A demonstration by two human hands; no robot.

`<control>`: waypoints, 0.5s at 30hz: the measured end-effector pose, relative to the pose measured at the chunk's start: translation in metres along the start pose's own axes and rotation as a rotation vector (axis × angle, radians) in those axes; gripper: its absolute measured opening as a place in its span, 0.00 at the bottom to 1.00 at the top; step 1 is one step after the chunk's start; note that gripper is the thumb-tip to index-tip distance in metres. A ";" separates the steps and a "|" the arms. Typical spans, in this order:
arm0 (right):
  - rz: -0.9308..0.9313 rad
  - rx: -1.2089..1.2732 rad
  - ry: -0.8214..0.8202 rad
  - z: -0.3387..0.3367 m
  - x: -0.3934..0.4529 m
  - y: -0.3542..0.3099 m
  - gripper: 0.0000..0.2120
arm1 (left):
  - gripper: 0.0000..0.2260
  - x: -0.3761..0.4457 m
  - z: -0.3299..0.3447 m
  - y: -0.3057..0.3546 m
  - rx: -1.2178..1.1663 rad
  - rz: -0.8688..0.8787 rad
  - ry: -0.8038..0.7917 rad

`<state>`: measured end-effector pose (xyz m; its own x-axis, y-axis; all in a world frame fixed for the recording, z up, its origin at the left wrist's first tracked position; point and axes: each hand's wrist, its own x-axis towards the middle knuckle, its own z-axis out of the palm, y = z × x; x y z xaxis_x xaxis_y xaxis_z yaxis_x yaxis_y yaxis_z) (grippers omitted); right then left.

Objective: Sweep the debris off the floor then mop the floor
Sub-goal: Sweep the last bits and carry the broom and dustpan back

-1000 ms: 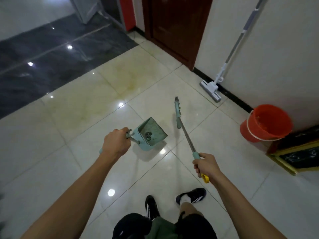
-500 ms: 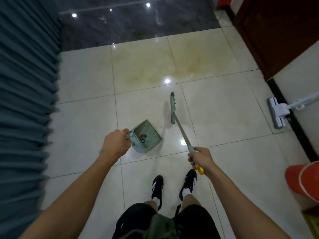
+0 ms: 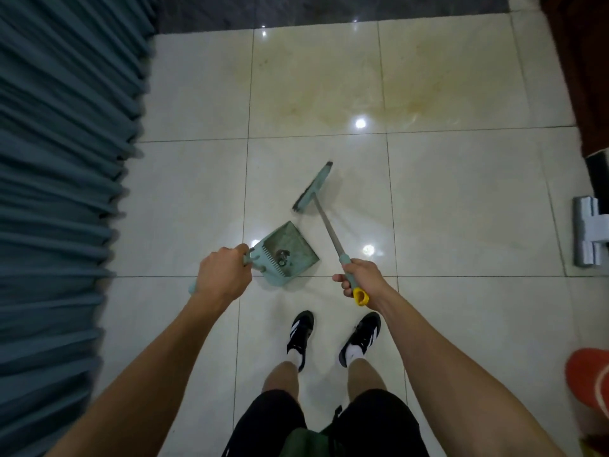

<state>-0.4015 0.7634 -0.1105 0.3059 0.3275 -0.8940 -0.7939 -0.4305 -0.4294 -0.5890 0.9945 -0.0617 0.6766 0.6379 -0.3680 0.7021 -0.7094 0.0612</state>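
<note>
The left hand (image 3: 223, 278) is wrapped tight round the handle of the dustpan (image 3: 286, 253), carrying it tilted with its mouth up and away from the person, which I judge keeps the small clump of debris (image 3: 282, 256) lying near the comb teeth from sliding out. The right hand (image 3: 360, 279) is curled round the grip of the broom (image 3: 324, 220), just right of the dustpan; its brush head points away past the dustpan's far edge, seemingly just above the tiles, ready for another stroke or for being carried off. No loose dirt shows on the floor (image 3: 461, 199) around the dustpan, so the sweeping looks close to finished, though a yellowish stain (image 3: 372, 90) spreads over the tiles well beyond it and will need mopping. The mop (image 3: 590, 235) lies far right of the dustpan at the frame edge, with an orange bucket (image 3: 590, 380) nearer the person on that side. A blue curtain (image 3: 62, 192) hangs close on the dustpan's left, narrowing the room to swing, and the person's shoes (image 3: 333, 338) stand just behind the dustpan.
</note>
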 end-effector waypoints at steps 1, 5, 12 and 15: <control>0.013 -0.010 0.001 -0.001 0.003 0.003 0.04 | 0.04 -0.001 0.002 0.001 0.004 0.003 -0.003; 0.063 -0.035 0.027 -0.015 0.005 0.021 0.05 | 0.04 0.001 0.006 0.006 0.028 0.036 -0.012; 0.081 0.027 0.091 -0.044 -0.014 0.033 0.06 | 0.06 0.017 0.004 0.032 0.110 0.125 -0.050; 0.048 0.064 0.085 -0.055 -0.022 0.033 0.08 | 0.06 0.026 0.001 0.040 0.126 0.146 -0.058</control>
<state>-0.4058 0.6961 -0.1118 0.3085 0.2339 -0.9220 -0.8397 -0.3884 -0.3795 -0.5433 0.9822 -0.0693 0.7527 0.5097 -0.4168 0.5615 -0.8274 0.0022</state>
